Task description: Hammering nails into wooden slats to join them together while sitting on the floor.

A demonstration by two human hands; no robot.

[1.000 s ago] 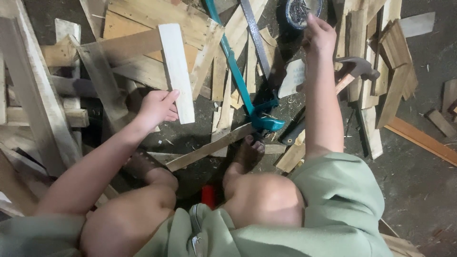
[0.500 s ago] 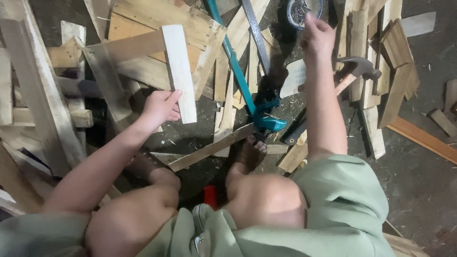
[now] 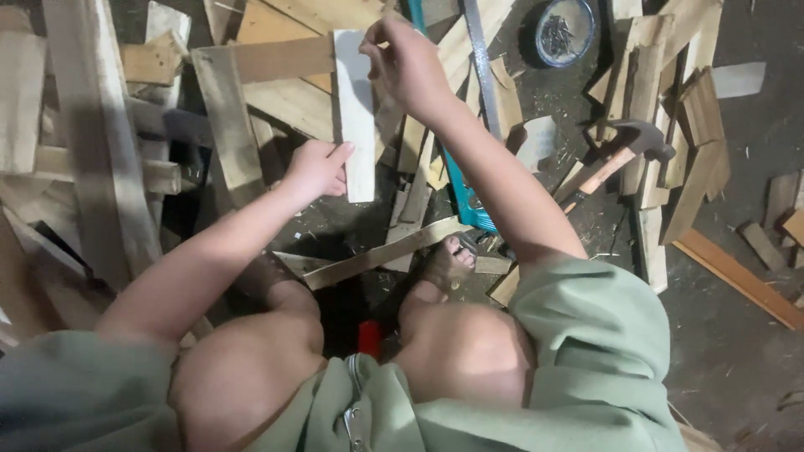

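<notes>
Far left on the floor: a heap of pallet boards (image 3: 100,159). Next, left hand (image 3: 316,167) gripping the lower edge of a pale slat (image 3: 355,117), held upright above the scrap pile; right hand (image 3: 406,60) pinching its top end. Seemingly a positioning step, lining the slat against the cross board (image 3: 280,59) behind. Calls next for a steady hold and square alignment before any fastening. Further right: a teal saw (image 3: 459,188), a hammer (image 3: 624,151) lying on offcuts, a bowl of nails (image 3: 565,32) near the top edge.
</notes>
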